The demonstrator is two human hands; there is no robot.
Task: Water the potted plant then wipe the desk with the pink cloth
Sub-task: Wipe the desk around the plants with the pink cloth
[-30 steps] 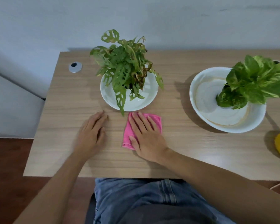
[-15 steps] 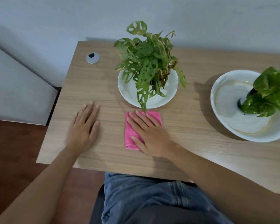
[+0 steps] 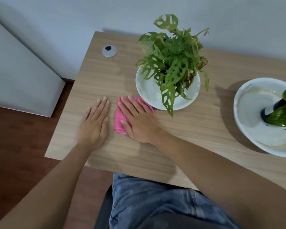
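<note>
The wiping step is in hand: the right hand (image 3: 139,119) lies flat, fingers spread, pressing the pink cloth (image 3: 118,119) on the counter (image 3: 196,129), at 7 o'clock from the potted plant (image 3: 173,63). The left hand (image 3: 94,124) rests flat beside it. The next move probably needs a firm sweep clear of the white dish (image 3: 145,90).

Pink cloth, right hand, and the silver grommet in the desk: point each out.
pink cloth (image 3: 118,119): head view, bare left strip beside the fingers.
right hand (image 3: 137,120): head view, back of the hand, flat on the cloth.
silver grommet (image 3: 109,51): head view, its metal ring.
</note>
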